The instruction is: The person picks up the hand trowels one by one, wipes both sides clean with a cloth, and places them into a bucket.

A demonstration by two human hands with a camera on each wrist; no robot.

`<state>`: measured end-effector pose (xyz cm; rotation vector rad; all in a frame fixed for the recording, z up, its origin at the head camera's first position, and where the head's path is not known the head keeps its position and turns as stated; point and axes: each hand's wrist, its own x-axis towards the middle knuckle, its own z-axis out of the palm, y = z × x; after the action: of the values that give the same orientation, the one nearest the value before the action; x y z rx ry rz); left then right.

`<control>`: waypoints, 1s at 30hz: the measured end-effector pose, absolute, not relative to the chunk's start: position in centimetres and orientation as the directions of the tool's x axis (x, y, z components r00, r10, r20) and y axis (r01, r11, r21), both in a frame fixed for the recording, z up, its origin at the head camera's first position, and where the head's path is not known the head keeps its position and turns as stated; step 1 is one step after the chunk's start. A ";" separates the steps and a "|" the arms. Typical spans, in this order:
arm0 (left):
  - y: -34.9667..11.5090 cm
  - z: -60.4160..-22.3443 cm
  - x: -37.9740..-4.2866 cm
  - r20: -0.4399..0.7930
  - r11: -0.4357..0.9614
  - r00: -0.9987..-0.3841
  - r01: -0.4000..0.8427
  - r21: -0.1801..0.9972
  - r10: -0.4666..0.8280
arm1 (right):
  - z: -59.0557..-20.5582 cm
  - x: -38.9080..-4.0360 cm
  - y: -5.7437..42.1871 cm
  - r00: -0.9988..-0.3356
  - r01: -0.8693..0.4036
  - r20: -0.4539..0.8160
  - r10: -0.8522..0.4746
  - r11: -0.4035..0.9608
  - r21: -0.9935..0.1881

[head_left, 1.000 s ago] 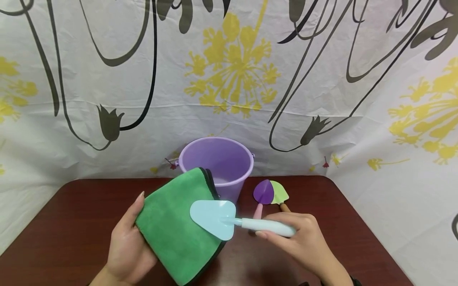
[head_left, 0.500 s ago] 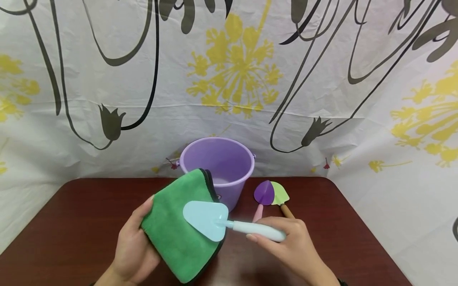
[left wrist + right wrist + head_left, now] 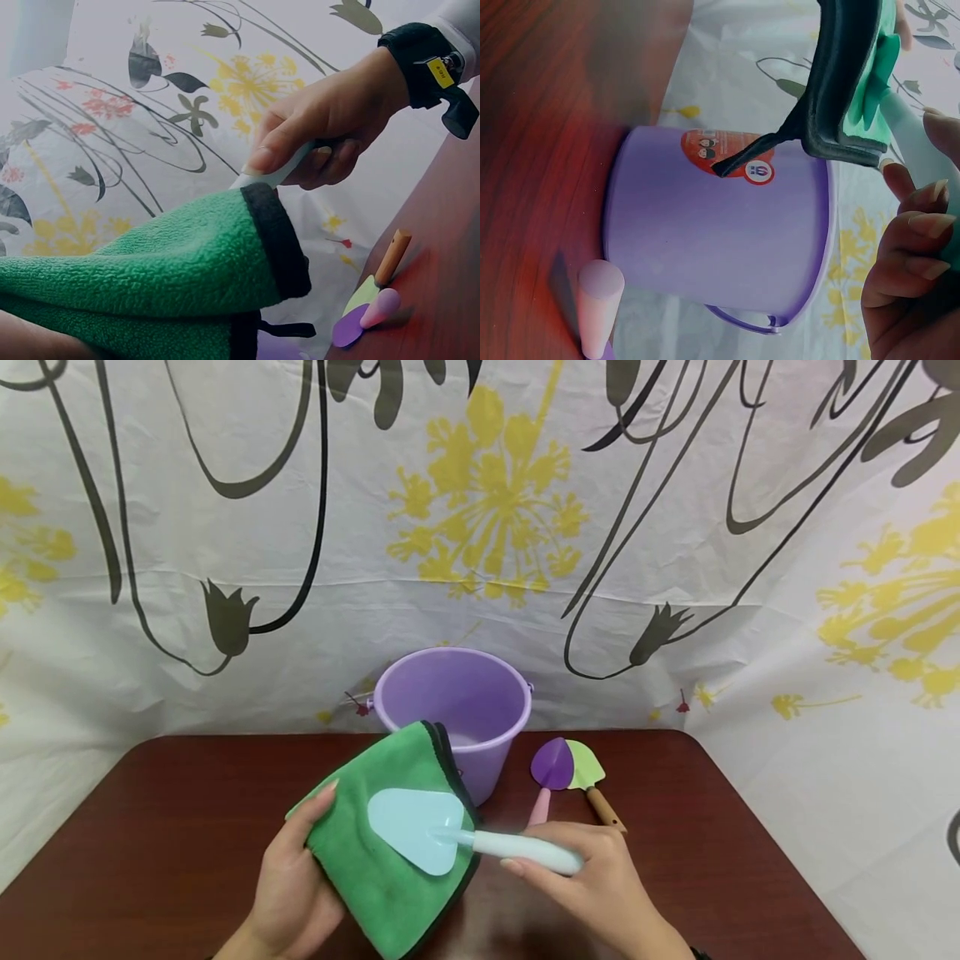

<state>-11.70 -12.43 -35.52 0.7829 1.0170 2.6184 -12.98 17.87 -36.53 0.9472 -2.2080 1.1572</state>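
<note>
In the head view, I observe the left hand (image 3: pixel 296 881) pinching a folded green cloth (image 3: pixel 375 877) with black edging, thumb on the front face, while the right hand (image 3: pixel 585 877) grips the handle of a light blue trowel (image 3: pixel 450 837), its blade lying flat against the cloth. I locate both items raised above the surface (image 3: pixel 150 835), in front of an upright purple bucket (image 3: pixel 489 768). To the right of the bucket, I note a pink-handled trowel (image 3: pixel 553 764), its purple blade overlapping that of a brown-handled trowel (image 3: pixel 587 766) with a light green blade.
</note>
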 end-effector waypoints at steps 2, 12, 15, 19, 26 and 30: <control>-12.3 -35.6 -11.7 0.412 -0.751 -0.827 -0.019 0.660 0.383 | -36.5 -13.0 17.8 -0.653 -0.752 0.669 -0.355 0.408 -0.518; -11.6 -35.8 -11.4 0.437 -0.809 -0.775 -0.158 0.567 0.457 | -36.7 -12.6 17.4 -0.647 -0.762 0.667 -0.370 0.337 -0.553; -11.3 -35.7 -11.3 0.441 -0.802 -0.737 -0.228 0.552 0.513 | -36.7 -12.6 17.1 -0.629 -0.777 0.661 -0.410 0.297 -0.555; -10.9 -35.6 -11.2 0.439 -0.788 -0.708 -0.275 0.550 0.553 | -36.7 -12.4 16.8 -0.603 -0.794 0.658 -0.451 0.261 -0.549; -10.8 -35.8 -11.2 0.431 -0.793 -0.727 -0.256 0.553 0.535 | -36.6 -12.4 16.9 -0.589 -0.803 0.659 -0.468 0.246 -0.543; -10.7 -35.9 -11.2 0.438 -0.799 -0.742 -0.214 0.562 0.507 | -36.4 -12.4 17.1 -0.580 -0.810 0.661 -0.476 0.255 -0.528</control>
<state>-11.21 -10.73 -35.93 0.8334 0.6877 2.5163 -12.44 17.07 -36.44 1.1756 -2.1658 1.2515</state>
